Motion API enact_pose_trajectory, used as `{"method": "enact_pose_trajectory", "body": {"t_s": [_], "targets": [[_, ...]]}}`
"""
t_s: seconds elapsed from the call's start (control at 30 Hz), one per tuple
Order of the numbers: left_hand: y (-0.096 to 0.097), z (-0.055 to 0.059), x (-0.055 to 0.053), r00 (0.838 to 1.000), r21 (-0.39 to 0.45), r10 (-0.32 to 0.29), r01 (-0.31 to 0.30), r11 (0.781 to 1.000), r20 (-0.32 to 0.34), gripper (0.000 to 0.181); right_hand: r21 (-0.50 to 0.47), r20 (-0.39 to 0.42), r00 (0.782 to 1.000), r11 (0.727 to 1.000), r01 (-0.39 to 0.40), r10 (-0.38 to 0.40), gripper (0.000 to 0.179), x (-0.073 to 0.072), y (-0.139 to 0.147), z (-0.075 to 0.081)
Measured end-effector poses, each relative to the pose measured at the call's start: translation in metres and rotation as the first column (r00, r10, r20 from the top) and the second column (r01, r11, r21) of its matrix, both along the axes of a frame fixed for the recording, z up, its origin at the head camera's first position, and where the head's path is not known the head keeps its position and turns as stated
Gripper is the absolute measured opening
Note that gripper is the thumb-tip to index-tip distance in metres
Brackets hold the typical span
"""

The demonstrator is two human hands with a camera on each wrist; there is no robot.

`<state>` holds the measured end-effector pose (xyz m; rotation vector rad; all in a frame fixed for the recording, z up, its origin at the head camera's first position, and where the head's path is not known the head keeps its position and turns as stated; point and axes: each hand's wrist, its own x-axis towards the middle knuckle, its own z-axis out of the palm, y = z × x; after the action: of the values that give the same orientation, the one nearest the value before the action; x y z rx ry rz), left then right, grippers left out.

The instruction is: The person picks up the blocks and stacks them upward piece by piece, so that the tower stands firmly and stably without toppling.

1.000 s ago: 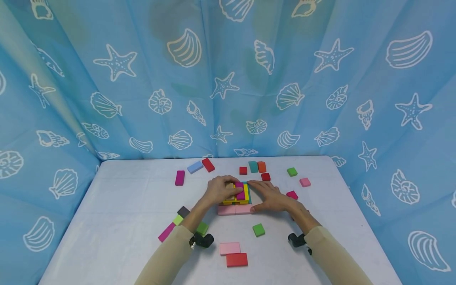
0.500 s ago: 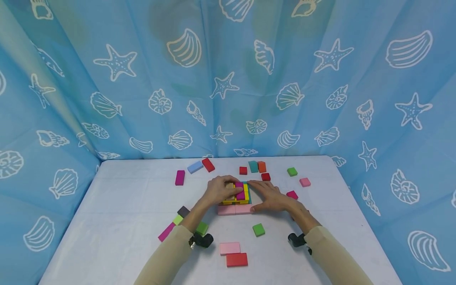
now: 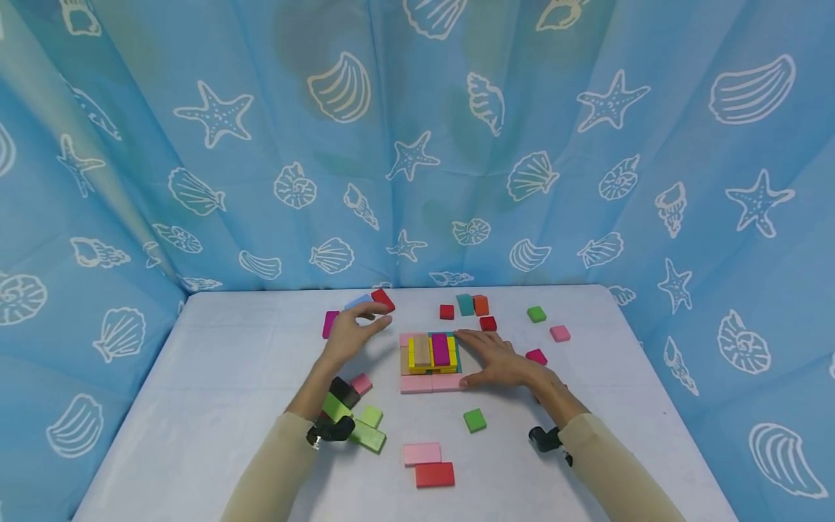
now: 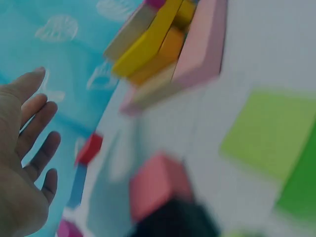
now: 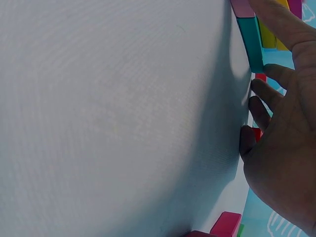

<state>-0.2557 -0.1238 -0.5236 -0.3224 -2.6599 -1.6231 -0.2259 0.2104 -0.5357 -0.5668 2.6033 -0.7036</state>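
Note:
A low layered stack of wooden blocks stands mid-table. Its base has pink blocks [image 3: 417,385] along the front and a teal block [image 5: 251,44] on the right. Above the base lie yellow blocks [image 4: 150,39], topped by a tan block [image 3: 422,351] and a magenta block [image 3: 441,351] side by side. My left hand [image 3: 349,337] is off to the stack's left, raised and holding nothing, fingers loosely bent. My right hand [image 3: 501,361] rests at the right side, thumb at the front pink block and forefinger near the back corner of the teal one.
Left of the stack lie a black block [image 3: 344,392], a small pink block [image 3: 361,384] and several green blocks [image 3: 367,436]. Nearer the front are a pink block [image 3: 422,454] and a red block [image 3: 435,475]. More blocks are scattered behind and right. A blue shell-patterned curtain [image 3: 417,145] hangs behind.
My left hand has let go of the stack's top and moved left, uncovering the tan and magenta blocks. My right hand has stayed at the stack's right side.

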Motion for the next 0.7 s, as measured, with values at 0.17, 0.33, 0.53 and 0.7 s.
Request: {"method": "enact_pose_trajectory", "body": {"t_s": [0.17, 0.33, 0.53, 0.7], "targets": [[-0.036, -0.009, 0.004, 0.993, -0.033, 0.115, -0.114, 0.993, 0.001, 0.045, 0.004, 0.001, 1.000, 1.000, 0.004, -0.004, 0.110, 0.000, 0.001, -0.002], [-0.056, -0.018, 0.008, 0.938, -0.252, 0.344, -0.344, 0.905, -0.044, 0.057, 0.002, -0.003, 1.000, 1.000, 0.009, -0.009, 0.110, 0.000, 0.001, -0.002], [-0.064, -0.027, 0.010, 0.898, -0.391, 0.440, -0.411, 0.824, -0.015, 0.059, 0.006, 0.000, 1.000, 1.000, 0.007, -0.007, 0.111, 0.000, 0.002, -0.002], [-0.064, -0.029, 0.010, 0.918, -0.381, 0.396, -0.378, 0.844, -0.035, 0.046, 0.005, -0.003, 1.000, 1.000, 0.006, -0.006, 0.111, -0.001, 0.001, -0.003]]}}
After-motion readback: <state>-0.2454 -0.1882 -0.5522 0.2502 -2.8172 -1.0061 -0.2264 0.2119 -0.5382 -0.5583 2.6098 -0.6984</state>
